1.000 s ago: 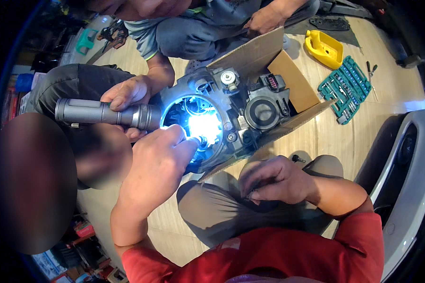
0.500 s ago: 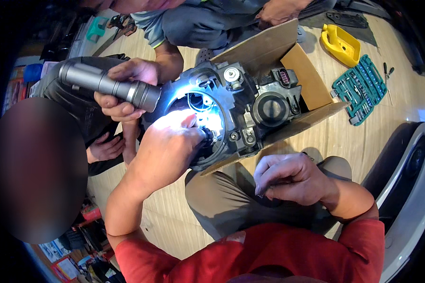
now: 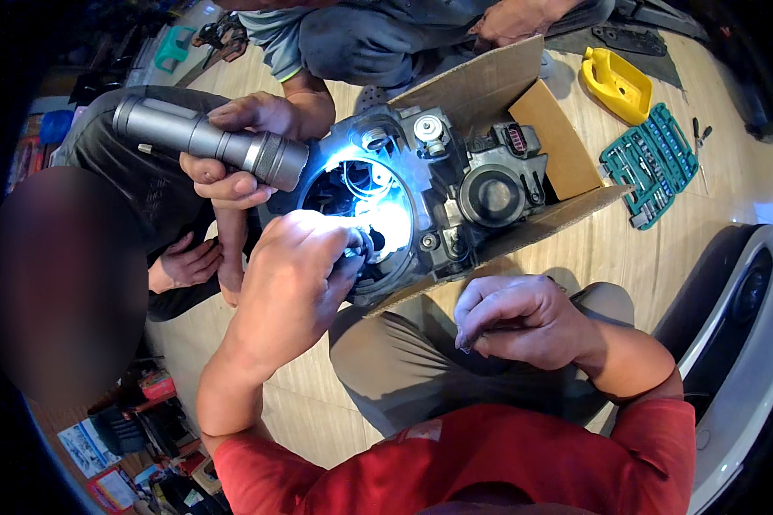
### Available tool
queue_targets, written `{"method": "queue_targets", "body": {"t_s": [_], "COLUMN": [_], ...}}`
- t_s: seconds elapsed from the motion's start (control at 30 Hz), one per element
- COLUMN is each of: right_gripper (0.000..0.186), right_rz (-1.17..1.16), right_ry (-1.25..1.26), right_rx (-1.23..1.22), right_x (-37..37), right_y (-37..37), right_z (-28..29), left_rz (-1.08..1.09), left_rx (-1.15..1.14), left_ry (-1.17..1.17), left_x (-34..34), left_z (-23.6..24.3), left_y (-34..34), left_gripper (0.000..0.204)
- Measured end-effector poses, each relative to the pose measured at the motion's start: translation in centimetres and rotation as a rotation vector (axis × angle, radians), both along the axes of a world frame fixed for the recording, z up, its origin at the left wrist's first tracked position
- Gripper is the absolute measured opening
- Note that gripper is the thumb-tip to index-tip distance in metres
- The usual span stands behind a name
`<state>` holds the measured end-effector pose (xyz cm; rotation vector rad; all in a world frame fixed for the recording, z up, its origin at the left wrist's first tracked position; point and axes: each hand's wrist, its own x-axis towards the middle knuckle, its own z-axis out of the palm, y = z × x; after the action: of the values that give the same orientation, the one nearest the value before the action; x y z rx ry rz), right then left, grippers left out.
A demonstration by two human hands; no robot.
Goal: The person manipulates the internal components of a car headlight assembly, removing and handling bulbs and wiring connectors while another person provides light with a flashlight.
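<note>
The back of a black car headlight assembly [image 3: 428, 210] faces up from a cardboard box [image 3: 567, 146]. At the rim of its large round opening is my left hand [image 3: 292, 279], thumb and fingers closed on a small dark part that I cannot make out. A grey flashlight [image 3: 202, 142], held by another person's hand [image 3: 258, 116], shines brightly into the opening, where thin wires show. My right hand [image 3: 528, 322] hovers over my right knee, fingers curled together. Whatever lies in its pinch is hidden or too small to name.
A teal socket set case [image 3: 653, 167] lies unfolded on the floor at the right, near a yellow cut-open jug [image 3: 617, 86] and a screwdriver [image 3: 702, 146]. Two people crouch across from me and at the left. A white car bumper [image 3: 747, 378] stands at my right.
My left hand has drawn back slightly out of the round opening, showing more of the dark part in its fingers. The flashlight has shifted a little to the right. My right hand keeps its curled shape.
</note>
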<state>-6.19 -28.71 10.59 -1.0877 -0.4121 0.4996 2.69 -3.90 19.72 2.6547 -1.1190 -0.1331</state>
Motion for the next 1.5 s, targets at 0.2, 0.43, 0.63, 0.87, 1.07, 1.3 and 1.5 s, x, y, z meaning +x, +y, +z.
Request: {"method": "queue_targets", "body": {"t_s": [0.2,0.43,0.63,0.87,1.07,1.3,1.5], "right_gripper": [0.014,0.014,0.014,0.013,0.012,0.013,0.013], "right_rz": [-0.003,-0.013,-0.029,-0.042,-0.057,-0.058,-0.063], "right_ry": [-0.091,-0.152,-0.149,-0.099,-0.080,-0.101,-0.119], "right_rx": [-0.035,-0.087,-0.099,-0.070,-0.053,-0.061,-0.095], "right_x": [-0.1,-0.1,-0.2,-0.2,0.0,0.4,0.6], "right_y": [0.0,-0.1,-0.2,-0.4,-0.1,0.0,-0.4], "right_z": [0.2,0.6,0.5,0.2,0.1,-0.2,-0.1], "left_rz": [0.030,0.009,-0.002,-0.003,-0.020,-0.032,-0.039], "left_rx": [0.155,0.240,0.150,0.147,0.258,0.247,0.250], "left_ry": [0.065,0.070,0.039,-0.007,-0.002,-0.011,-0.024], "left_x": [0.5,1.1,1.0,0.1,1.0,1.5,1.3], "left_z": [-0.3,-0.4,-0.2,0.2,0.3,0.1,-0.3], "left_y": [-1.0,-1.6,-1.2,-0.1,-0.1,-0.8,-0.8], "left_gripper": [0.026,0.026,0.023,0.016,0.015,0.022,0.024]}}
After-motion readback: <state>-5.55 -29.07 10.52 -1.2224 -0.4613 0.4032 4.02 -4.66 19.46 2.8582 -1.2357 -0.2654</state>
